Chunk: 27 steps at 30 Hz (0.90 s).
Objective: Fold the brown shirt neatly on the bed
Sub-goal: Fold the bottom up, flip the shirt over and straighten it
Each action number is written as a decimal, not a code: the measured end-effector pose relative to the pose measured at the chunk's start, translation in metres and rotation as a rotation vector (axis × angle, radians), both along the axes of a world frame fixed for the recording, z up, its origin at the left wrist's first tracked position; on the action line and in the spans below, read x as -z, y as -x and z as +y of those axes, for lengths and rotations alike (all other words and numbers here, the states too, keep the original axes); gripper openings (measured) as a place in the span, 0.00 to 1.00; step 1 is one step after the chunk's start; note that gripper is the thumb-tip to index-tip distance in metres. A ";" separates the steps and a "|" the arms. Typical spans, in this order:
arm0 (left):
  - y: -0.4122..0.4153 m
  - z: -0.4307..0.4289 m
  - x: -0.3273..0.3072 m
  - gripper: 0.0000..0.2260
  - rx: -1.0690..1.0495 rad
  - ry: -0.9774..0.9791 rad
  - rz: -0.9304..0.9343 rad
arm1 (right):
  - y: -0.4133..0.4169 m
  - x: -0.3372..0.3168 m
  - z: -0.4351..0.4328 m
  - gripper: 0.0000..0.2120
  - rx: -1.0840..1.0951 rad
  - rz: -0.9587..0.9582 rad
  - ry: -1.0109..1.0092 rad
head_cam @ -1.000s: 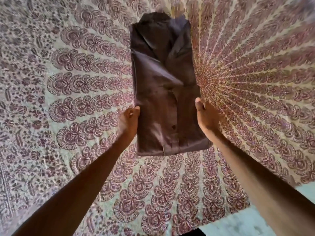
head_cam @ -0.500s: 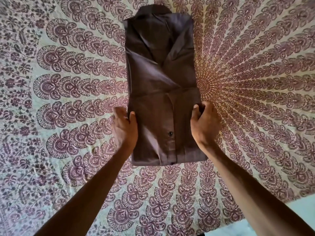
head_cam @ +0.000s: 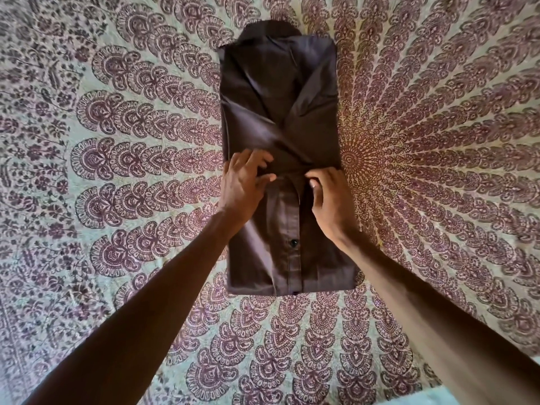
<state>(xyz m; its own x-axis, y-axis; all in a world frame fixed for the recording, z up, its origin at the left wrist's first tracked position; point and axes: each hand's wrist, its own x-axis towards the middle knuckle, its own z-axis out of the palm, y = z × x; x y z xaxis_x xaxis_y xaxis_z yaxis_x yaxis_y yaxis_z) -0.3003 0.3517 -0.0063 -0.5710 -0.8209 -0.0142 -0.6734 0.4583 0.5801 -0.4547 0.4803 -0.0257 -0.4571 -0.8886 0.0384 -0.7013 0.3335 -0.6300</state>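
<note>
Shirt (head_cam: pixel 280 112) amid bedspread (head_cam: pixel 117 200), fingers (head_cam: pixel 252 159) at fold-edge

You've got the brown shirt (head_cam: pixel 280 118) flat on the bed (head_cam: pixel 117 171), center frame: long folded rectangle, collar at top, btn strip showing.

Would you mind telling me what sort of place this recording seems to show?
Probably a bedroom in a home: a printed mandala bedspread covers the surface, and the left hand and right hand rest on a folded brown shirt.
</note>
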 end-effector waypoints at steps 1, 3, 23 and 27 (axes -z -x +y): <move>-0.001 0.002 -0.002 0.12 0.017 0.061 0.002 | -0.001 0.001 0.001 0.08 0.011 -0.010 0.004; -0.003 0.004 -0.003 0.09 0.105 0.169 -0.016 | -0.002 0.003 0.003 0.08 0.015 -0.010 0.013; -0.015 0.019 -0.015 0.04 -0.094 0.048 0.286 | -0.010 0.002 0.003 0.17 -0.110 0.179 -0.072; -0.004 0.019 -0.020 0.02 -0.089 -0.005 0.287 | -0.007 -0.003 -0.005 0.18 -0.197 0.271 -0.187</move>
<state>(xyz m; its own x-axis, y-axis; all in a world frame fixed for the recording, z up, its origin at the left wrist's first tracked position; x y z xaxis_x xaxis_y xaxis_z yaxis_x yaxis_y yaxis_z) -0.2965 0.3710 0.0136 -0.4780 -0.8682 0.1335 -0.5188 0.4017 0.7546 -0.4472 0.4756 -0.0225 -0.2724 -0.9615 -0.0370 -0.8963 0.2675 -0.3536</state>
